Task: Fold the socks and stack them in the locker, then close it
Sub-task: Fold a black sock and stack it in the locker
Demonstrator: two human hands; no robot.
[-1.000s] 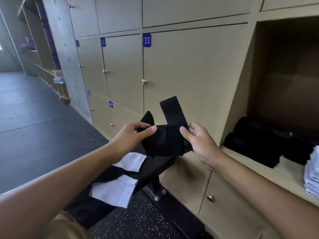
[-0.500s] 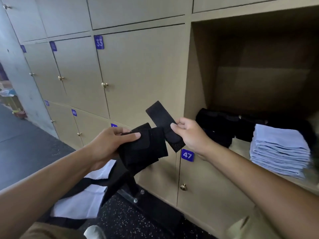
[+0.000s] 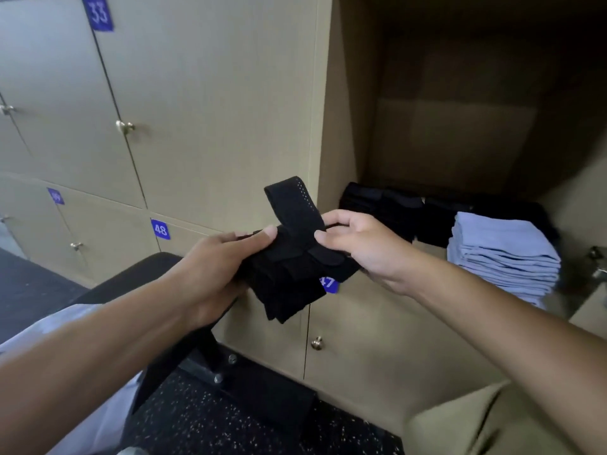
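Socks in hand: black sock bundle [image 3: 289,274] held at the centre of the frame, in front of the closed doors and just left of the open locker [image 3: 460,126].
Left hand: left hand [image 3: 210,267] grips the bundle's left side, thumb laid flat across the top, fingers curled underneath.
Right hand: right hand [image 3: 368,247] pinches the right side, thumb pressing on the folded band, fingers behind the cloth.
Loose end: one cuff strip [image 3: 292,205] stands up above the bundle, tilted toward the upper left; the fold does not look finished.
Long axis: the bundle runs roughly left to right between the two hands, with a thicker folded part hanging toward the lower centre.
Locker contents: black folded socks [image 3: 387,205] lie in a row along the back of the shelf; a pale blue folded stack [image 3: 502,254] sits right of centre, nearer the front edge.
Key relation: the open shelf lies to the right of and slightly beyond the bundle, so the right hand is the nearer one for carrying it in.
Likely step: tuck the raised strip down, then set the bundle by the black row.
Risk: the fold may spring open if the left hand's grip goes first.
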